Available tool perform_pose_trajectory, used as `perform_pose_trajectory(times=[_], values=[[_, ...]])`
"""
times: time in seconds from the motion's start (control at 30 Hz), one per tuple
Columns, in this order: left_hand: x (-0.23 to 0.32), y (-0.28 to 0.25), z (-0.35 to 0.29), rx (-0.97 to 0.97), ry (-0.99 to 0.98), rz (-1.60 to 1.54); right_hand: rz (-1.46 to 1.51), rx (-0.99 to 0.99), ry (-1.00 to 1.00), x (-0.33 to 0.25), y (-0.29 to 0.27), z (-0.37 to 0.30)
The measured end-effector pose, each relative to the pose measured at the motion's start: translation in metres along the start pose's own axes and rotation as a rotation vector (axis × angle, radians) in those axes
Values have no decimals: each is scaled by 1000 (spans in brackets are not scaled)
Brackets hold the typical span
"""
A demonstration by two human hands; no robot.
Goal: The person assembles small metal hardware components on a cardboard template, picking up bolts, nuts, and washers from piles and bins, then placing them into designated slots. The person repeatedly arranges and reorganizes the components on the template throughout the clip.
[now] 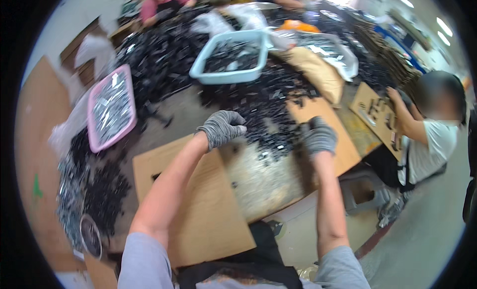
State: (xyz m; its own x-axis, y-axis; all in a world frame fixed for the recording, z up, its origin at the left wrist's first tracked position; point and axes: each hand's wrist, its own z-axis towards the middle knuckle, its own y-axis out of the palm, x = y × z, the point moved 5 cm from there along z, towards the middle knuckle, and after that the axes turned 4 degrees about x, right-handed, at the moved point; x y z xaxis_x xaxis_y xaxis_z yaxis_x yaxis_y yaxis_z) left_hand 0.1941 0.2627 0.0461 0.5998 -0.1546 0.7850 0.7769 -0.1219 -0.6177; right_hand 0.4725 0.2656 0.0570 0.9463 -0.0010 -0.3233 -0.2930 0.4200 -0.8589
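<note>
My left hand (222, 129), in a grey knitted glove, is curled above the table, just left of a pile of small black pieces (268, 117). Its thumb and fingertips come close together; anything between them is too small to make out. At the pile's right side, over a cardboard sheet (335, 127), is my right hand (319, 136), gloved alike. Its fingers are bent inward and slightly blurred, so what they hold is hidden. Below my left forearm lies another cardboard sheet (208, 204), with a small black piece (156, 176) on it.
A pale blue basin (228, 79) and a pink basin (133, 102) hold shiny pieces. A brown paper bag (318, 73) leans near a clear plastic bag (343, 55). At right a seated co-worker (430, 140) handles a cardboard sheet (372, 117); others stand at the far side.
</note>
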Motion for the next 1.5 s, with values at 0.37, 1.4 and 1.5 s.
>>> perform_pose_trajectory(times=[0.37,1.4,1.5], values=[[-58,-29,-231,230,-161,443,240,-618,-927,-249,44,-155],[-103,-96,-256,553,-222,418,325,-509,-932,-248,90,-153],[-117,-99,-246,471,-144,506,417,-487,-987,-271,91,-153]])
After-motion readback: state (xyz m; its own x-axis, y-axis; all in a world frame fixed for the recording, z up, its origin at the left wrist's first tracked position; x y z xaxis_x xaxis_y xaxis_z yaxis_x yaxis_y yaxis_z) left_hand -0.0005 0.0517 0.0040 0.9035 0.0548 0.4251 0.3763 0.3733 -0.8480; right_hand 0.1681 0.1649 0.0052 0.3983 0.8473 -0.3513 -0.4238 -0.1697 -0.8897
